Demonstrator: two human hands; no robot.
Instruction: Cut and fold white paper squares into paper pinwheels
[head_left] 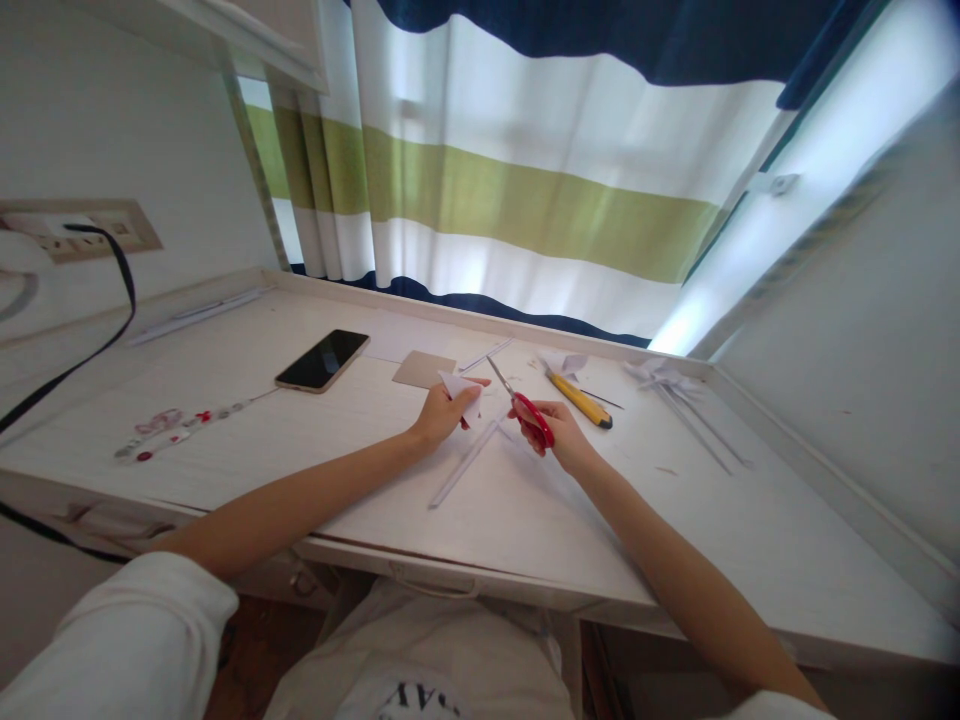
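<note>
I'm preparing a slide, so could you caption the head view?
Over a white desk, the left hand holds white paper and the right hand red-handled scissors.

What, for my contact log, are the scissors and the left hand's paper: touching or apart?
Apart: the head view shows a clear gap between the scissors and the paper.

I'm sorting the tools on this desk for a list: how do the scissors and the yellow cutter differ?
The scissors are held in the right hand, while the yellow cutter lies on the desk. The scissors have red handle loops; the cutter has a straight yellow body with a dark near end. Both slant the same way in the picture, from upper left to lower right.
</note>
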